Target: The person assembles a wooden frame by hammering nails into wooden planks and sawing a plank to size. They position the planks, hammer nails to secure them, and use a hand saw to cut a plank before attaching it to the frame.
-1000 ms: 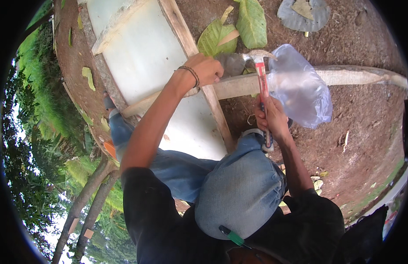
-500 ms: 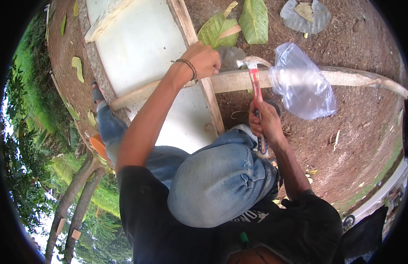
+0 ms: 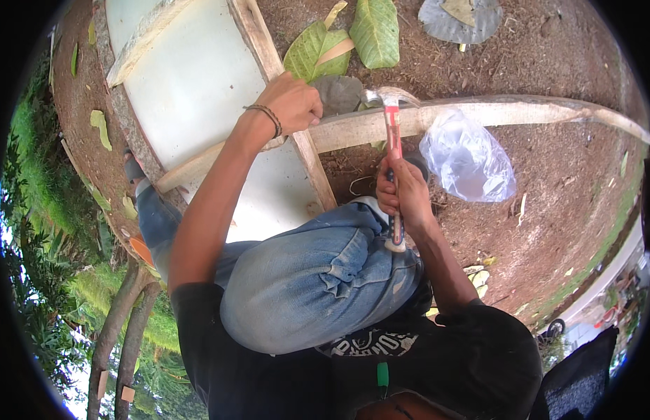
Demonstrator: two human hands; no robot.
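Note:
My right hand [image 3: 407, 187] is wrapped round the handle of a claw hammer [image 3: 394, 136] with red and dark blue patterned parts. The hammer stands nearly upright in the picture, its metal head in front of a long wooden plank [image 3: 360, 127]. My left hand [image 3: 291, 105], a cord bracelet at its wrist, is closed over the joint where that plank meets a wooden frame piece [image 3: 315, 171]. Whatever its curled fingers hold is hidden. Beneath my left forearm lies a white panel [image 3: 192, 77] set between wooden pieces.
A clear plastic bag [image 3: 468, 157] lies against the plank, right of the hammer. Large leaves [image 3: 375, 31] are scattered on brown soil beyond it. My bent knee [image 3: 297, 280] in jeans is close below both hands. Tree trunks [image 3: 122, 329] stand at lower left.
The whole view has shifted, so most things appear farther left. The plastic bag has slid nearer to me and changed shape. Both hands keep their grips, the hammer still upright near the plank.

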